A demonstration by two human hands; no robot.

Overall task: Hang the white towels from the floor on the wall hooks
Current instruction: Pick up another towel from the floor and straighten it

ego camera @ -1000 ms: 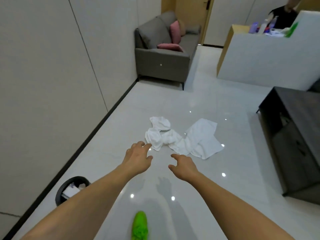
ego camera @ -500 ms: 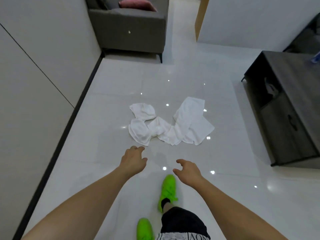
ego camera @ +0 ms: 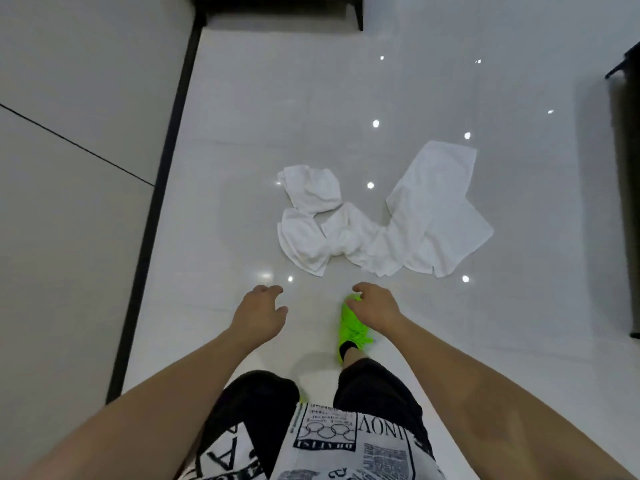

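Note:
White towels lie crumpled on the glossy floor: one bunched towel (ego camera: 311, 223) on the left, a flatter towel (ego camera: 433, 209) on the right, their edges overlapping in the middle. My left hand (ego camera: 259, 313) hovers short of the towels with loosely curled fingers, holding nothing. My right hand (ego camera: 375, 306) reaches forward beside it, fingers relaxed and empty, just short of the towels' near edge. No wall hooks are in view.
A pale panelled wall (ego camera: 76, 133) with a dark skirting strip (ego camera: 156, 209) runs along the left. A dark cabinet (ego camera: 623, 202) stands at the right edge. The sofa base (ego camera: 277, 8) is at the top. My green shoe (ego camera: 351, 327) stands below my right hand.
The view has tilted down and come closer to the towels. The sofa has slid nearly out of frame. Both hands stay empty, reaching toward the towels.

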